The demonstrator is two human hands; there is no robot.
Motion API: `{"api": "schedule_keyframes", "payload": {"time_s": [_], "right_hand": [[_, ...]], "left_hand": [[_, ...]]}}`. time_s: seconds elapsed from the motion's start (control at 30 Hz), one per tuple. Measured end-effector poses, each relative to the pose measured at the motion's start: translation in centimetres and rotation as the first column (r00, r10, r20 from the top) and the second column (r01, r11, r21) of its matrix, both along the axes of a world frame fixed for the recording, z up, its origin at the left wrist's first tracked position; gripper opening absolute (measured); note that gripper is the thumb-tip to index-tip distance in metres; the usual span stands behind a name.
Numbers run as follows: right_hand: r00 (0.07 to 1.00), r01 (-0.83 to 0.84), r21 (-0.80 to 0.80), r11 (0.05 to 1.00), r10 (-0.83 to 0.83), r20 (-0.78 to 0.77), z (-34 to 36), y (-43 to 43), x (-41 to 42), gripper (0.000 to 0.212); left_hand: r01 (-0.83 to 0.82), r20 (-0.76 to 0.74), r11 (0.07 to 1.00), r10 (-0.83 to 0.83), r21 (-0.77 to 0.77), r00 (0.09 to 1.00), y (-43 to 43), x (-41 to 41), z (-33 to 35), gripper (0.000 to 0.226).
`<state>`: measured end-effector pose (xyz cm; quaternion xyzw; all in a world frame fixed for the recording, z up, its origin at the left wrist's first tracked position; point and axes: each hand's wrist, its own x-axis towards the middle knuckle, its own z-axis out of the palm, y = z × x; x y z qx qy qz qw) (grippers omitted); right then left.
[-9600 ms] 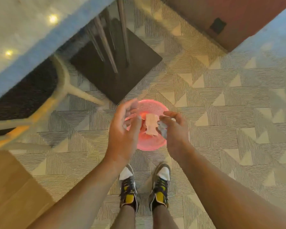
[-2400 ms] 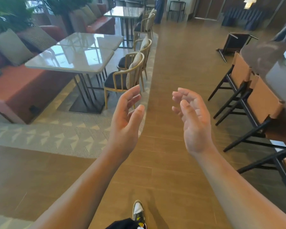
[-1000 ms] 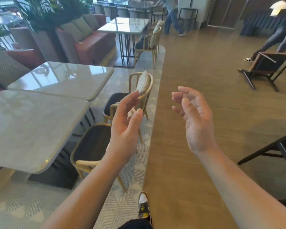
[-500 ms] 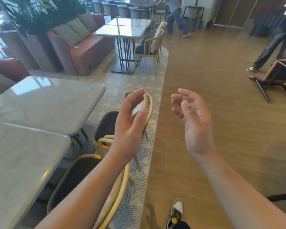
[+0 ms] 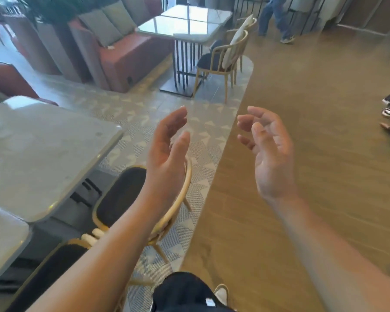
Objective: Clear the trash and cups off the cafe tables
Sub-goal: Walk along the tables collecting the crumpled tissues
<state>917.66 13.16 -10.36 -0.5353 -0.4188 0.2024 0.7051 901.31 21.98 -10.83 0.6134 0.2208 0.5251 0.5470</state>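
The person has walked further on. The left hand [image 5: 164, 154] and right hand [image 5: 270, 154] stay raised, fingers [image 5: 178, 115] loosely apart, holding nothing. I see no cup or trash on the near tabletop [image 5: 43, 154]; probably the search continues.

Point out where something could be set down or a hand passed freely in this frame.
The near tabletop shows bare surface from its rounded corner leftward; the far tabletop also looks bare. The gap between the left hand and right hand is open. Crowded: the chair pushed in at the near tabletop's edge.
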Motion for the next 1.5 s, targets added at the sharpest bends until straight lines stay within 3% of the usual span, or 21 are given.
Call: {"api": "schedule_keyframes", "payload": {"time_s": [0.27, 0.43, 0.67, 0.87, 1.03, 1.33, 1.5], "right_hand": [[0.998, -0.068, -0.019, 0.998, 0.068, 0.002, -0.9, 13.1, 13.5, 0.042], [0.995, -0.095, -0.028, 0.995, 0.095, 0.007, -2.2, 23.7, 21.3, 0.028], [0.994, -0.103, -0.047, 0.994, 0.105, 0.03, -0.6, 40.2, 30.8, 0.047], [0.992, -0.123, -0.045, 0.991, 0.124, 0.016, -0.8, 52.6, 37.7, 0.047], [0.987, -0.158, -0.05, 0.986, 0.157, -0.016, -1.7, 62.7, 43.4, 0.034], [0.963, -0.269, -0.06, 0.961, 0.269, -0.015, -1.0, 84.8, 55.7, 0.039], [0.943, -0.332, -0.034, 0.942, 0.333, 0.003, 0.2, 96.2, 60.4, 0.033]], "left_hand": [[-0.125, -0.046, 0.992, 0.125, 0.01, 0.991, 12.2, 13.4, -1.1, 0.047], [-0.146, -0.071, 0.988, 0.149, 0.045, 0.986, 22.9, 20.6, -2.5, 0.05], [-0.168, -0.055, 0.986, 0.169, 0.018, 0.984, 38.7, 30.4, -1.5, 0.051], [-0.196, -0.079, 0.981, 0.196, 0.015, 0.977, 49.8, 37.1, -1.0, 0.054], [-0.219, -0.095, 0.976, 0.219, 0.013, 0.971, 59.1, 42.9, -1.4, 0.051], [-0.361, -0.132, 0.932, 0.363, 0.039, 0.922, 78.9, 55.0, -1.0, 0.05], [-0.392, -0.079, 0.919, 0.393, 0.033, 0.916, 89.2, 59.5, 0.1, 0.047]]}}
